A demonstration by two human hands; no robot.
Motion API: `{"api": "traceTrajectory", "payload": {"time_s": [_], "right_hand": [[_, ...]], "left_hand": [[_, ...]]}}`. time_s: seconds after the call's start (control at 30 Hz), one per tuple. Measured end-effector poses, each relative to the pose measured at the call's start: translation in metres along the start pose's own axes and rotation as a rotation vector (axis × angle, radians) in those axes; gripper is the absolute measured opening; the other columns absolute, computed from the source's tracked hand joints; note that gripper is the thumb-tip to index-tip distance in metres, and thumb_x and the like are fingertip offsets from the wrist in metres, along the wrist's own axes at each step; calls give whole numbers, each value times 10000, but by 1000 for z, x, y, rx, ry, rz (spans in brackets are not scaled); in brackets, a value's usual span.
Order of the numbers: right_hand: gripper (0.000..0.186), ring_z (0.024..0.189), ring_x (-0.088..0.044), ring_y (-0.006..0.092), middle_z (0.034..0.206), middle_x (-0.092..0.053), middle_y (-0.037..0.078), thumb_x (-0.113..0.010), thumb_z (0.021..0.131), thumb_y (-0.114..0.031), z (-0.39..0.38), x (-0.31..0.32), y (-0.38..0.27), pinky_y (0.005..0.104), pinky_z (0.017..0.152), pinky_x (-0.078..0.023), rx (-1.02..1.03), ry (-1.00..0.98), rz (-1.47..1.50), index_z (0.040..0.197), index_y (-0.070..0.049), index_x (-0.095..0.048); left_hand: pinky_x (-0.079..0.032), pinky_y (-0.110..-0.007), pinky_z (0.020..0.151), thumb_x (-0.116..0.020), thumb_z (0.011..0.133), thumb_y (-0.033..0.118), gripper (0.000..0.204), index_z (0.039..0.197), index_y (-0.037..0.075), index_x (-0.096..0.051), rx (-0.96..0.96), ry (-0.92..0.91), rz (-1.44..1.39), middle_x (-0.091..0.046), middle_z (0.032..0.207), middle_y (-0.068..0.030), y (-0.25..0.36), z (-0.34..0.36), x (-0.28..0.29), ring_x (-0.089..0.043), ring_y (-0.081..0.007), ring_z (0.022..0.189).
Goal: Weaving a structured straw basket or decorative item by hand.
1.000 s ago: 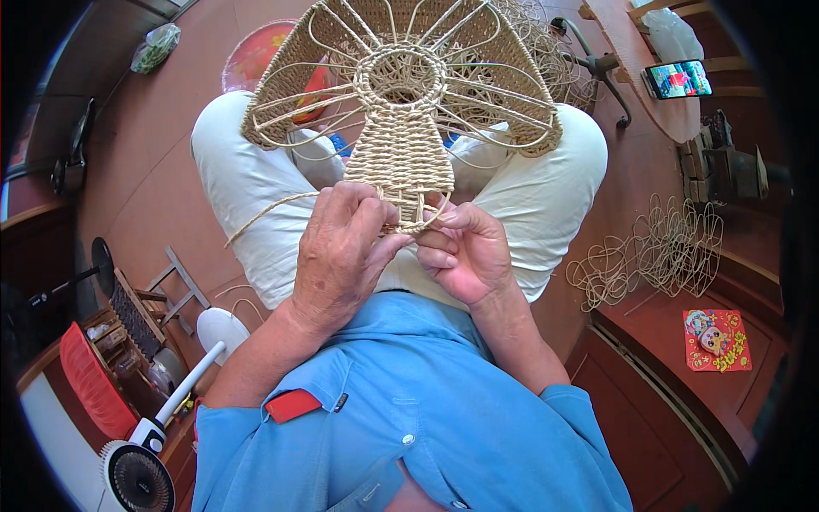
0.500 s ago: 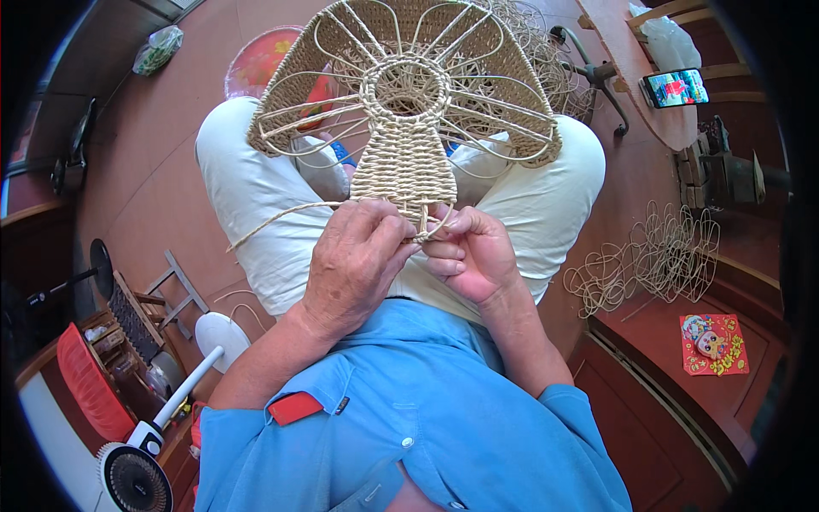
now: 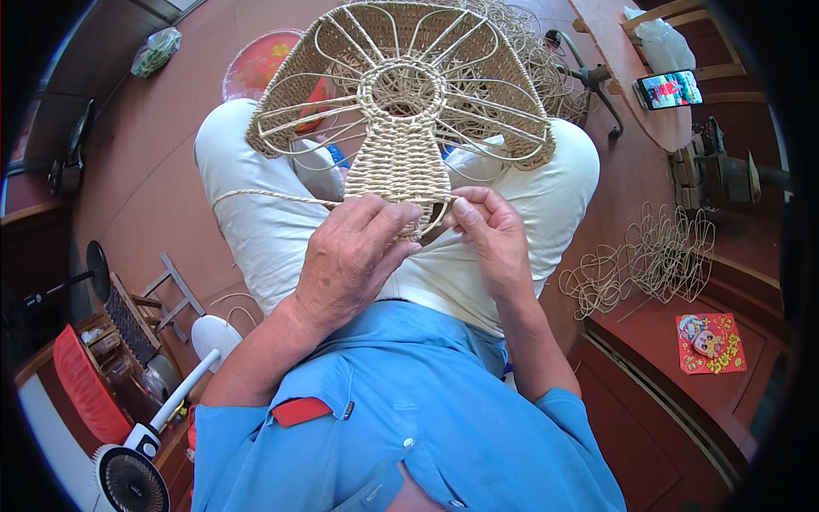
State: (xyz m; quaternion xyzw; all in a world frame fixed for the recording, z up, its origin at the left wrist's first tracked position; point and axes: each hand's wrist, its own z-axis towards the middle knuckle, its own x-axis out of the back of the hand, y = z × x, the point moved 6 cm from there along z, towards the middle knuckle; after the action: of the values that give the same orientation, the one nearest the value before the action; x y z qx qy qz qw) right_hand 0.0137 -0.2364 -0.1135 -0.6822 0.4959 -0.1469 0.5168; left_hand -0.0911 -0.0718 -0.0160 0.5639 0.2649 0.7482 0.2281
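A tan woven wicker piece (image 3: 397, 162) rests across my lap. It has a wide curved shell, a round ring with looped spokes, and a narrow woven neck that reaches toward me. My left hand (image 3: 351, 252) is closed over the lower left end of the neck, its thumb and fingers pressing the weave. From beside it a loose cord (image 3: 273, 196) runs out to the left over my thigh. At the neck's lower right corner my right hand (image 3: 493, 232) pinches a wicker strand between thumb and forefinger. An open gap in the weave shows between the hands.
Coiled wicker strands (image 3: 546, 64) lie behind the piece, and another bundle (image 3: 648, 264) is at the right. A phone (image 3: 670, 90) stands at the far right. A white fan (image 3: 132, 478) is at lower left, near a red tray (image 3: 90, 388).
My right hand has moved up and right to the neck's corner. My left hand keeps its hold on the neck. The loose cord at left now lies higher.
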Motion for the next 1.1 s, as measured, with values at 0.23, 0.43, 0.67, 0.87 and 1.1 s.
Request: {"api": "traceTrajectory", "payload": {"time_s": [0.23, 0.43, 0.67, 0.87, 1.1], "right_hand": [[186, 866, -686, 79, 959, -743, 42, -627, 1072, -177, 6, 3, -30, 225, 765, -541, 99, 28, -49, 1190, -34, -612], [212, 889, -711, 121, 997, -742, 84, -645, 1059, -152, 5, 2, -34, 250, 784, -577, 72, 5, 151, 1221, -58, -544], [206, 972, -717, 192, 1133, -713, 148, -637, 1051, -103, 5, 0, -17, 297, 799, -614, -37, -34, 406, 1223, -68, -530], [212, 996, -726, 195, 1128, -716, 103, -657, 1024, -58, 1, 2, 5, 296, 833, -626, -105, 37, 401, 1219, -87, -580], [206, 947, -741, 203, 1098, -694, 89, -672, 1004, -16, 2, -2, 16, 293, 772, -651, -113, 94, 403, 1180, -51, -571]], "left_hand": [[-527, -412, 719, -781, 898, 269, 333, 1171, 99, -696, -71, -115, 54, -587, 877, -82, 6, 11, -4, -625, -272, 816], [-528, -420, 744, -746, 925, 253, 288, 1144, 73, -698, -21, -192, 115, -597, 915, -98, 12, 20, -8, -645, -293, 858], [-528, -442, 756, -736, 914, 216, 222, 1073, 65, -707, 53, -168, 37, -607, 902, -107, 10, 23, -7, -652, -310, 852], [-523, -429, 738, -743, 883, 197, 170, 967, 65, -675, 65, -141, -13, -617, 874, -103, 12, 28, -10, -658, -303, 852], [-517, -439, 664, -749, 844, 179, 157, 943, 72, -693, 136, -130, 20, -618, 859, -101, 12, 24, -10, -657, -313, 758]]}}
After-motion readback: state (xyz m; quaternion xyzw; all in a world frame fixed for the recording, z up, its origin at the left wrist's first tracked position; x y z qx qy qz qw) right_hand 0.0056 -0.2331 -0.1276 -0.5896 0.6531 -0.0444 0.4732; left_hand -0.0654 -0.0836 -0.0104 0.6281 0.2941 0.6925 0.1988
